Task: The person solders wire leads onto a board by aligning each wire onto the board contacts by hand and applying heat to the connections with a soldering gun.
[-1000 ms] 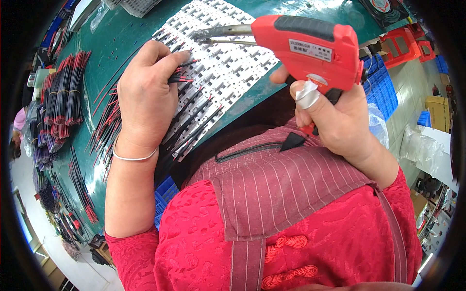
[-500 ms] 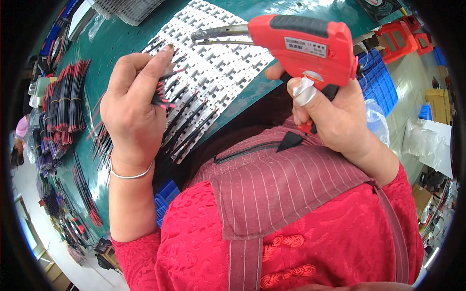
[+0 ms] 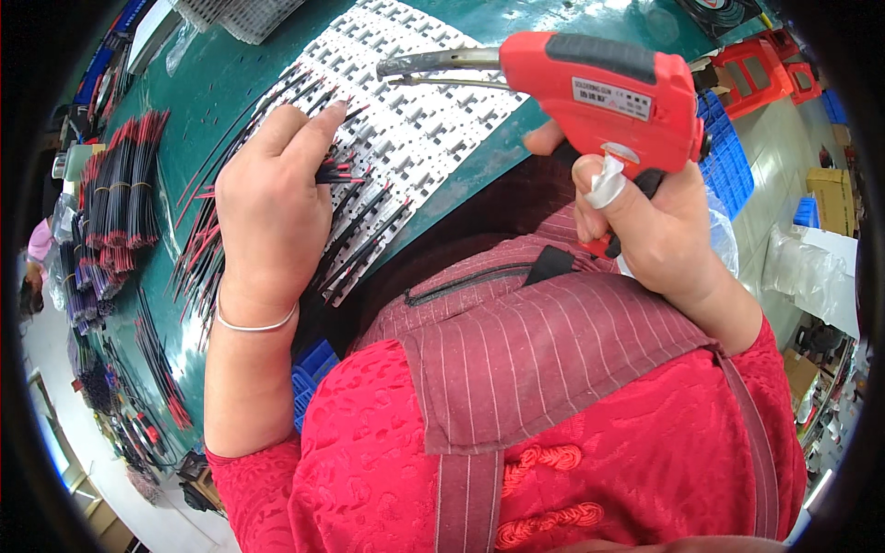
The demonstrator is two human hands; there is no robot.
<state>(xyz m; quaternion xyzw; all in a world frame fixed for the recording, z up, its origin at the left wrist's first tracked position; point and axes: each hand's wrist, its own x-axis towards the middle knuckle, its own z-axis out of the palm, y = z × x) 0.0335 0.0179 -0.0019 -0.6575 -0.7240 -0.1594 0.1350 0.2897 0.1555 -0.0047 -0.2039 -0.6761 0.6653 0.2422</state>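
Right hand (image 3: 650, 221) wrapped round grip of soldering gun (image 3: 599, 101): glossy red hard-plastic body, ribbed-looking black top insert, slim metal barrel with dark, worn tip, thinner metal rod just below it. Tip is over white panel (image 3: 442, 115); contact can't be told. Thumb banded with crinkled white tape (image 3: 606, 184).

Left hand (image 3: 275, 198) curled, palm down, gripping thin black wires (image 3: 339, 172) with red ends poking out past the fingers; thumb and index near the panel's left edge. Smooth, thin silvery bangle (image 3: 258, 324) on wrist.

Panel: flat, matte, pitted with rows of small grey bits, lying on slick green desk (image 3: 207, 88). More loose black and red wires (image 3: 198, 263) fan out beside left hand; tied wire bundles (image 3: 120, 189) stacked farther left, straight and stiff.

Striped maroon cloth apron (image 3: 544, 369) over embossed red top (image 3: 369, 442) with knotted cord fastenings. Blue lattice plastic crate (image 3: 726, 161) off to the right.
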